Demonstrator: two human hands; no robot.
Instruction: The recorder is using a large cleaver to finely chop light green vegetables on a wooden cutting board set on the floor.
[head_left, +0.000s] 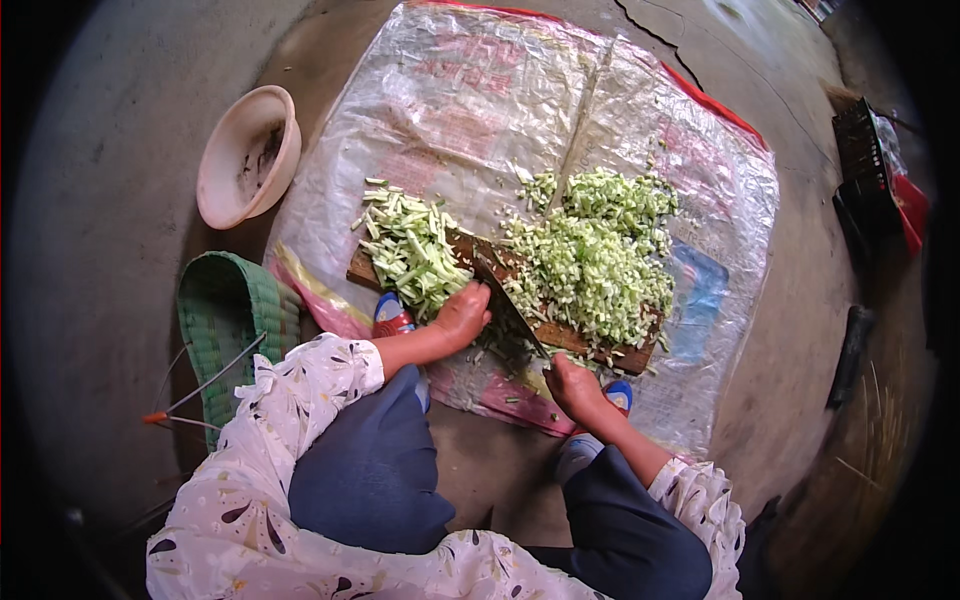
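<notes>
My right hand grips the handle of a dark, broad-bladed kitchen knife. The blade slants up and left across a wooden chopping board. Just left of the blade, my left hand is curled at the near edge of a heap of pale green vegetable strips. Whatever its fingers touch underneath is hidden. To the right of the knife, a larger heap of finely chopped vegetable pieces covers much of the board and spills past its far edge.
Under the board lies a flattened woven plastic sack on the concrete floor. A dirty pale basin and a green woven basket with a wire handle stand at left. At far right is a black crate. My shoes flank the board's near side.
</notes>
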